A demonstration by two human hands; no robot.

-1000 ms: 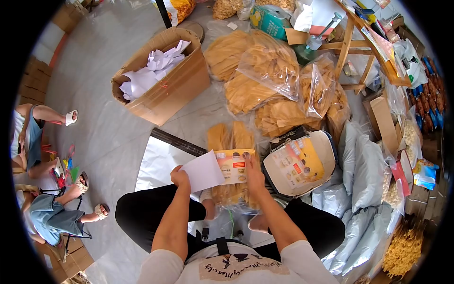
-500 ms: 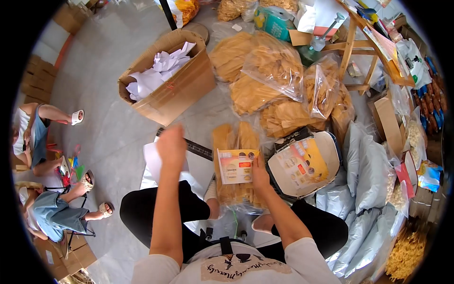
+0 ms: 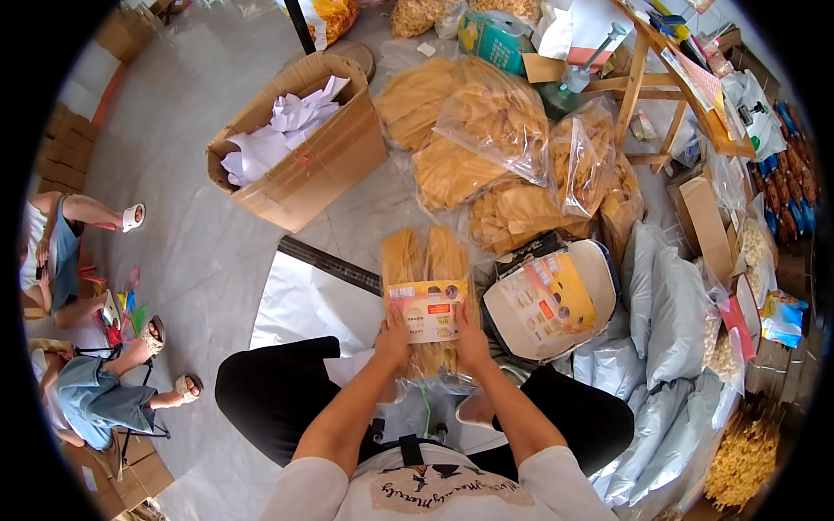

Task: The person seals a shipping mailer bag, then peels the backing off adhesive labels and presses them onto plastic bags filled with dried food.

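A clear bag of long tan dried sheets lies upright before me between my knees. Across its middle sits a printed yellow-and-white label. My left hand is closed on the label's left edge, and my right hand on its right edge; some fingertips are hard to see. To the right, a black-edged container holds a stack of similar printed labels. A white plastic mailer with a black strip lies left of the bag.
A cardboard box with crumpled white paper stands ahead left. Large bags of tan sheets lie ahead. Grey packed parcels are piled right, below a wooden-legged table. Two seated people are at far left.
My left hand has come down from above the mailer to the label's left edge. A white sheet beside that hand has gone from there. My right hand stays at the label's right side.
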